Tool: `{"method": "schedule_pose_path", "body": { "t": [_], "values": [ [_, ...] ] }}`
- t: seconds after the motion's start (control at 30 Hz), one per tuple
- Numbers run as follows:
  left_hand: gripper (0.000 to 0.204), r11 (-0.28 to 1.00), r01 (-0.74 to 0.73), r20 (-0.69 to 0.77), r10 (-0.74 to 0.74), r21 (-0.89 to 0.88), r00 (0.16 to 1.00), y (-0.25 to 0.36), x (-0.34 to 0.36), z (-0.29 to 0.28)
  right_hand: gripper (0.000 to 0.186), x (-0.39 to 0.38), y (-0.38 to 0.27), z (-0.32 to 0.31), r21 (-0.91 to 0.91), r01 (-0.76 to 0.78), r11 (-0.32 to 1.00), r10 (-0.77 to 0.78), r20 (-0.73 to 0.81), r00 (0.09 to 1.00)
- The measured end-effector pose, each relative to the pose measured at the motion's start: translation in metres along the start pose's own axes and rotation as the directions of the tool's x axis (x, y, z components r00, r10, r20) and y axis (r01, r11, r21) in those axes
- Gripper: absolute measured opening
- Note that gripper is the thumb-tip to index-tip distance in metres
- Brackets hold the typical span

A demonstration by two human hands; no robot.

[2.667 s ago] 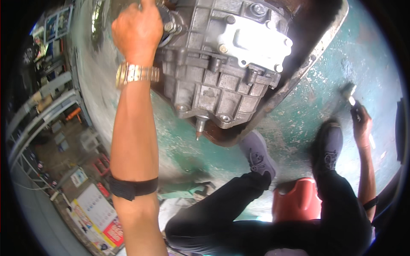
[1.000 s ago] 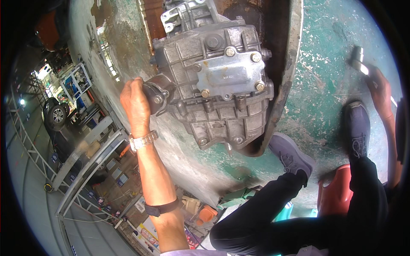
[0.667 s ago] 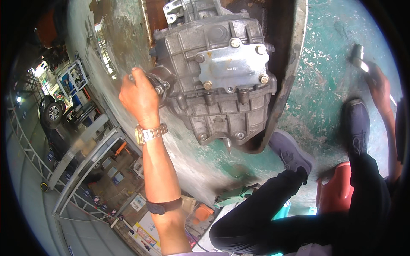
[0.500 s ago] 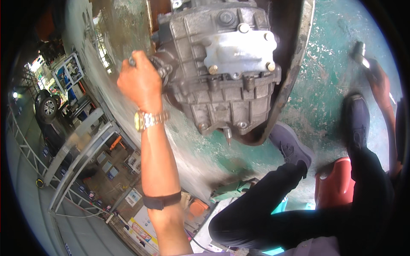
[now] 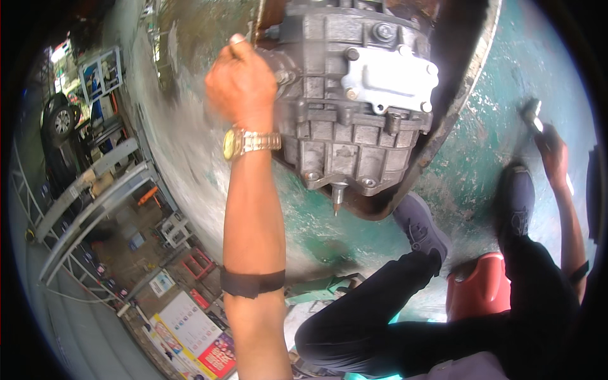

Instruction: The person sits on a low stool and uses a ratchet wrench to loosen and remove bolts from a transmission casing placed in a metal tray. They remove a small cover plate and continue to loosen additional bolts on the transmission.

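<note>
A grey cast-metal gearbox [image 5: 358, 142] with a shiny bolted cover plate [image 5: 392, 79] lies in front of me. A short pointed stud [image 5: 337, 197] sticks out of its near end. My left hand [image 5: 242, 82] is closed in a fist at the gearbox's left side, beside a round metal fitting [image 5: 286, 77]. What its fingers hold is hidden. Away from the gearbox, low over the floor on the right, my right hand [image 5: 553, 155] is closed round a hand tool with a shiny metal head [image 5: 534, 114], possibly a hammer; its handle is mostly covered.
The gearbox lies in a rusty-rimmed metal tray [image 5: 465, 92] on a worn green floor [image 5: 478, 142]. My shoes [image 5: 421, 225] are close by the tray's near right side. A red plastic stool [image 5: 472, 285] is by my legs. Tools and printed sheets [image 5: 187, 323] lie at the lower left.
The whole view has shifted, so the gearbox appears farther right and slightly higher. My left hand keeps its place beside it. My right hand with the tool appears a little lower in the picture.
</note>
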State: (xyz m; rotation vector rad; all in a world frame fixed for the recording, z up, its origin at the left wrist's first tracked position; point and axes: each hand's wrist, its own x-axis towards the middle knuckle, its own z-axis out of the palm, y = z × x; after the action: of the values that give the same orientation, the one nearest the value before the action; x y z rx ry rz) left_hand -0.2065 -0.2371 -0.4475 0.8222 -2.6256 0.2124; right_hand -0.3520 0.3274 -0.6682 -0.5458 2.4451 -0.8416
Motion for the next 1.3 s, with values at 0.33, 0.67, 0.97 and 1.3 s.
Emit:
{"method": "schedule_pose_path", "body": {
  "t": [0.33, 0.67, 0.97, 1.3],
  "values": [
    [0.048, 0.999, 0.046, 0.036, -0.046, -0.013, 0.998, -0.001, -0.005, 0.001, 0.040, 0.028, -0.174, -0.057, 0.220, 0.184, 0.958, -0.233, 0.223, 0.946],
    [0.050, 0.981, 0.180, 0.192, -0.163, -0.074, 0.968, -0.009, 0.001, 0.006, 0.037, 0.107, -0.375, -0.020, 0.321, 0.610, 0.725, -0.686, 0.260, 0.679],
    [0.049, 0.970, 0.228, 0.282, -0.195, -0.086, 0.939, -0.003, 0.006, -0.004, 0.048, 0.140, -0.419, 0.009, 0.355, 0.642, 0.680, -0.732, 0.375, 0.568],
    [0.049, 0.943, 0.305, 0.272, -0.260, -0.136, 0.927, 0.003, 0.005, -0.018, 0.032, 0.123, -0.444, 0.013, 0.493, 0.577, 0.651, -0.757, 0.367, 0.541]
  ]
}}
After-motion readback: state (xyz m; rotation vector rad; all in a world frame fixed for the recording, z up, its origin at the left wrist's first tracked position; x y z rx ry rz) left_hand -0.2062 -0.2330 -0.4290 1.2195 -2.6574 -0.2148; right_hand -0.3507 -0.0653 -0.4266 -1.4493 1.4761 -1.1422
